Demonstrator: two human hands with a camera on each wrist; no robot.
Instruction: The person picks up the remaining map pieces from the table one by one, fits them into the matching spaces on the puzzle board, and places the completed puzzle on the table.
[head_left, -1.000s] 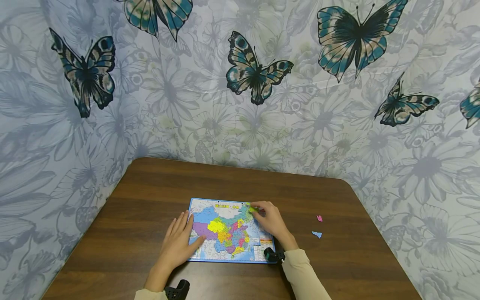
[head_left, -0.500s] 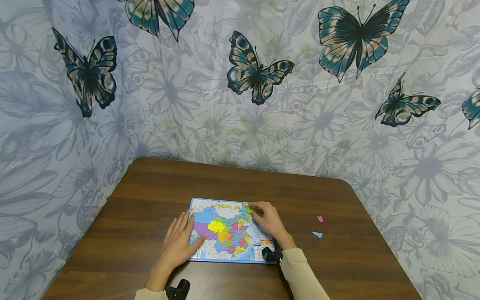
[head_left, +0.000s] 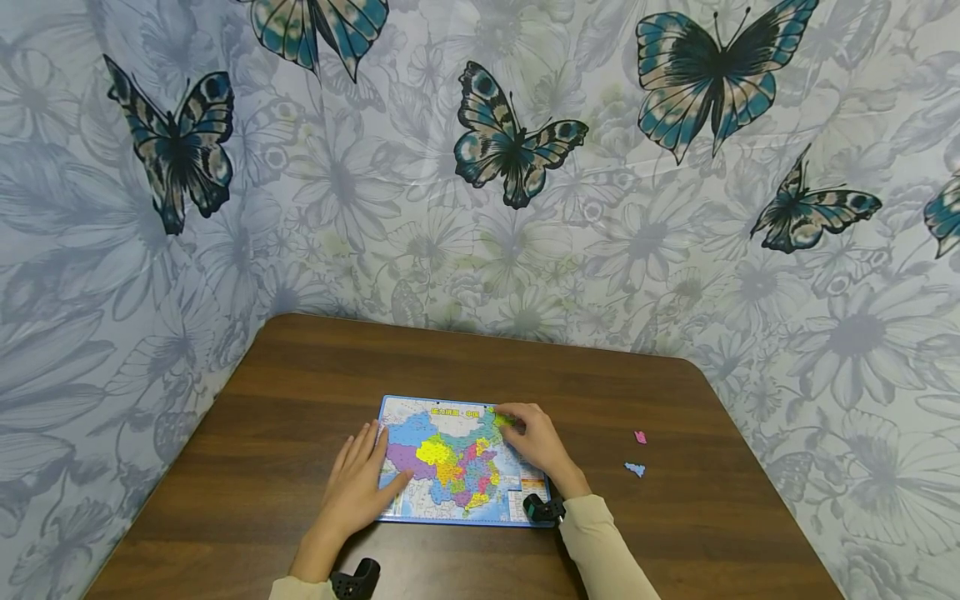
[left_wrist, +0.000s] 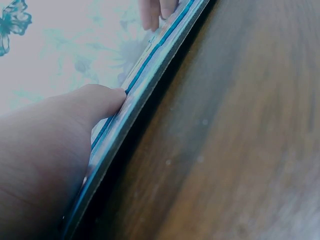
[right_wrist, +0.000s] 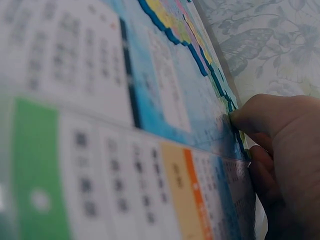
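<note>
A map puzzle board (head_left: 420,508) with a blue rim and coloured map pieces lies flat on the table in the head view. My left hand (head_left: 358,483) rests on its left side, fingers straight and thumb spread over the lower left. In the left wrist view, that thumb (left_wrist: 107,102) lies on the board's surface by the edge. At the board's upper right, my right hand (head_left: 542,440) pinches a yellow-green puzzle piece (head_left: 501,421) against the map. Thumb and fingers (right_wrist: 245,117) meet at the piece's edge in the right wrist view; they hide part of it.
Two loose puzzle pieces lie on the table right of the board, a pink piece (head_left: 640,437) and a light blue piece (head_left: 634,470). The brown table (head_left: 300,367) backs onto a wall covering (head_left: 337,250) with butterflies.
My right hand has shifted very slightly left with the yellow-green piece, staying at the board's upper right. The left hand and the loose pieces have kept their places.
</note>
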